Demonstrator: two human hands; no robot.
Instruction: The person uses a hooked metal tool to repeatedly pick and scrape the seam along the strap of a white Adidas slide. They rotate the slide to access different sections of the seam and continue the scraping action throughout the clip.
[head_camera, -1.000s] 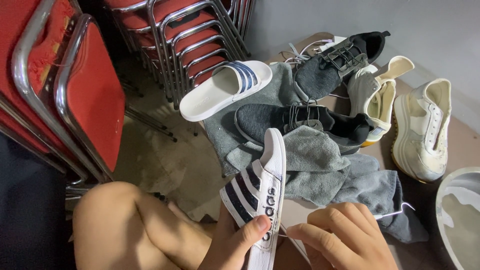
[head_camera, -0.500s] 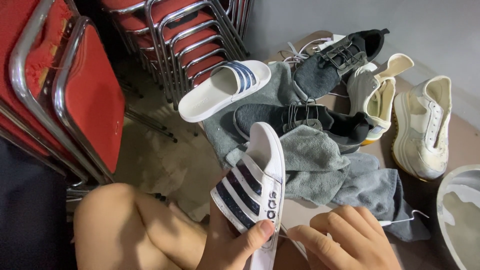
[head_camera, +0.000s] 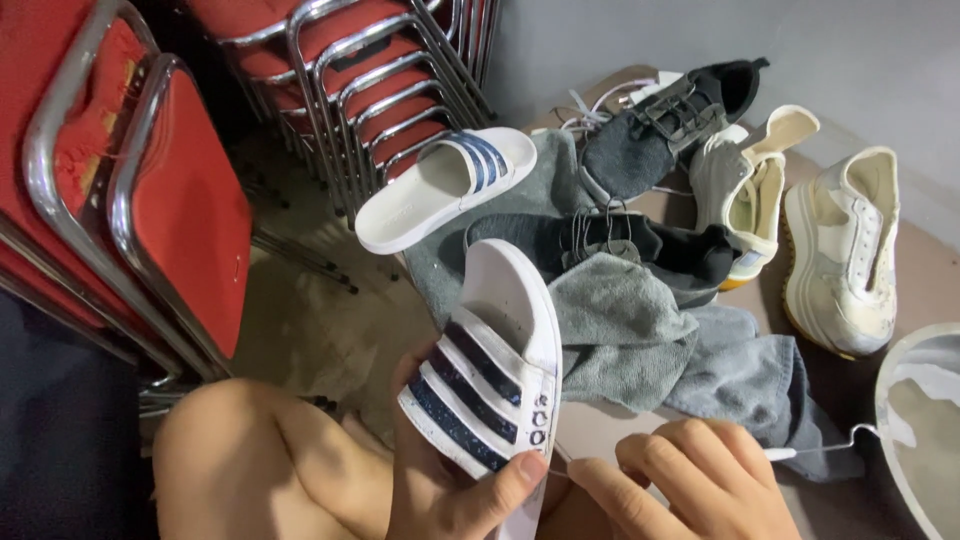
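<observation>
one white rubber slide sandal with dark blue stripes (head_camera: 492, 380) clamped in left hand (head_camera: 455, 500) fingers, long axis running up-away; right hand (head_camera: 690, 480) just beside, fingers pinched on a thin white wire (head_camera: 810, 447).

Smooth rubbery slide (head_camera: 495, 370) (glittery stripes), soft grey towel (head_camera: 640, 330), chrome chair frames (head_camera: 130, 200)

Beyond the fingers and off to their left stand stacked red chairs (head_camera: 190, 190) on chrome frames (head_camera: 330, 90) — worn, stained concrete floor (head_camera: 310, 320) beneath, and a plain grey wall (head_camera: 700, 40) farther back.
</observation>
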